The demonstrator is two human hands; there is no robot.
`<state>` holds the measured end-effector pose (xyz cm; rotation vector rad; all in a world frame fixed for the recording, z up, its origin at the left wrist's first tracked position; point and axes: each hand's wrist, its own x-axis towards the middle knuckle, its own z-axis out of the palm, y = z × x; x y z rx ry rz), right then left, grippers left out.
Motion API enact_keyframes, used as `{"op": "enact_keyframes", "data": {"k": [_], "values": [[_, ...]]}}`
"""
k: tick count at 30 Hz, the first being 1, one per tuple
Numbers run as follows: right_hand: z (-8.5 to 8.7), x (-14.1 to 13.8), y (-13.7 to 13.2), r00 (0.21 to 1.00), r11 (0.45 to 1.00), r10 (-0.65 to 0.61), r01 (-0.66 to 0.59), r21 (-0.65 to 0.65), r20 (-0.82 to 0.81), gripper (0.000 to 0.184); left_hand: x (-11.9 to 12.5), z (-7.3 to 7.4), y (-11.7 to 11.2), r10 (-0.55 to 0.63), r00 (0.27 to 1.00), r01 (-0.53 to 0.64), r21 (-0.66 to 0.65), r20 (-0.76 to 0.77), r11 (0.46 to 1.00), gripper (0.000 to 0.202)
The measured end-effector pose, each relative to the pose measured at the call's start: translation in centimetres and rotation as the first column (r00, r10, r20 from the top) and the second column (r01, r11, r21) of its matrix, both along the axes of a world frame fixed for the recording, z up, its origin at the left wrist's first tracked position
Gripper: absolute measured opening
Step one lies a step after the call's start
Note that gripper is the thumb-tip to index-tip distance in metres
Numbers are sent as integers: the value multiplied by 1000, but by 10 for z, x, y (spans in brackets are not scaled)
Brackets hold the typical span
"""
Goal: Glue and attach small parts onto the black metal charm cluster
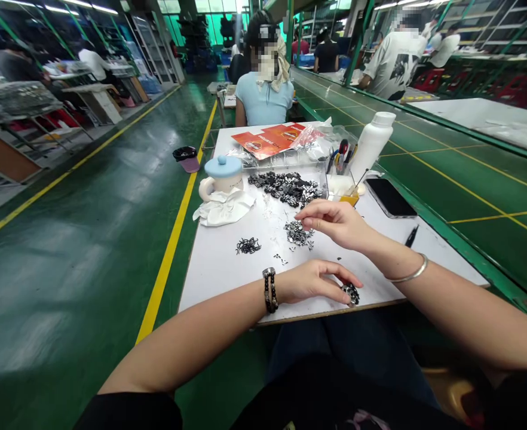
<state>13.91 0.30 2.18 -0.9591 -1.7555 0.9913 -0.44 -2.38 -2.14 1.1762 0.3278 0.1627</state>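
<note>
While both hands work above the white table (pixel 218 263), I count the loose metal parts in five groups:

- one large dark heap (pixel 285 188) at frame centre
- one shiny pile (pixel 298 234) just below it
- one dark tuft (pixel 248 245) to the left of that pile
- one sparse scatter (pixel 281 258) between the two
- one small cluster (pixel 351 294) near the table's front edge

My left hand (pixel 311 280) lies low in the frame, palm down. Its fingers are half curled and their tips rest on the small cluster. I cannot tell whether the cluster is gripped or only touched.

My right hand (pixel 339 224) hovers right of centre, just above the shiny pile. Its thumb and forefinger are drawn together at the tips and the other fingers are loosely bent. Whether a part sits in that pinch is too small to tell. The two hands are near each other but not touching.

Each wrist carries one band: a dark beaded bracelet (pixel 270 290) on the left and a thin silver bangle (pixel 409 275) on the right.

Other items on the table:

- one mug with a blue lid (pixel 221 176)
- one crumpled white cloth (pixel 225 209) touching the mug
- one white bottle (pixel 371 149)
- one dark phone (pixel 391 197), lying flat
- one pen (pixel 411 236)
- at least two red packets (pixel 272 138) at the far end

One person in a light blue shirt (pixel 263 98) sits beyond the table.
</note>
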Motion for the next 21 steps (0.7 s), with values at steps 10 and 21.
{"op": "enact_keyframes", "data": {"k": [10, 21], "values": [[-10, 41, -34, 965, 972, -184, 151, -180, -189, 22, 9, -3, 7, 34, 999, -33, -42, 34, 999, 32], [-9, 64, -45, 902, 932, -307, 221, -287, -302, 33, 14, 3, 6, 163, 979, -157, -51, 124, 986, 36]]}}
